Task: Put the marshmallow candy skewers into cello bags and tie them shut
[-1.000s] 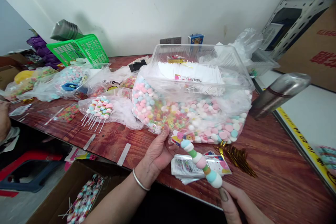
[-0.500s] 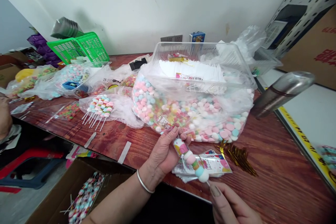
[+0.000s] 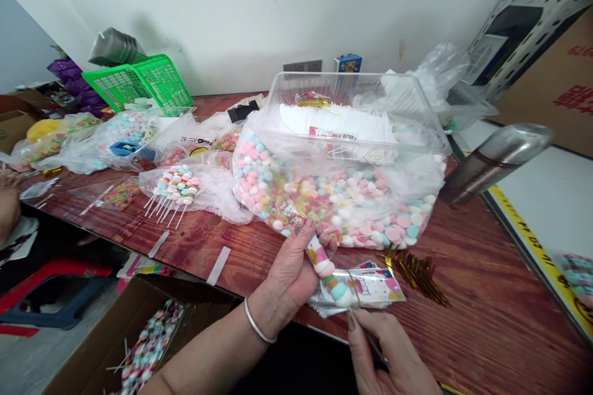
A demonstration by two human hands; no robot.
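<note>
My left hand (image 3: 294, 271) is closed around a small printed plastic bag (image 3: 316, 253) above the table's front edge. A marshmallow skewer (image 3: 340, 292), with pink, green, blue and white pieces, runs into the bag; its lower pieces show outside. At its lower end my right hand (image 3: 386, 349) pinches the stick between thumb and forefinger. Beneath the skewer lies a stack of flat printed bags (image 3: 382, 287) with a band round it. Gold twist ties (image 3: 424, 278) are spread to the right of that stack.
Behind my hands sits a big bag of marshmallows (image 3: 356, 210) with a clear tub (image 3: 440, 136) of white sticks on it. A steel flask (image 3: 500, 163) stands right. Finished skewers (image 3: 178, 185) lie left. A cardboard box (image 3: 88, 358) is below. Another person's hand (image 3: 8, 207) shows far left.
The skewer has slid further up into the printed bag, so fewer pieces show outside. My right hand has moved up and left with the stick. My left hand stays nearly in place.
</note>
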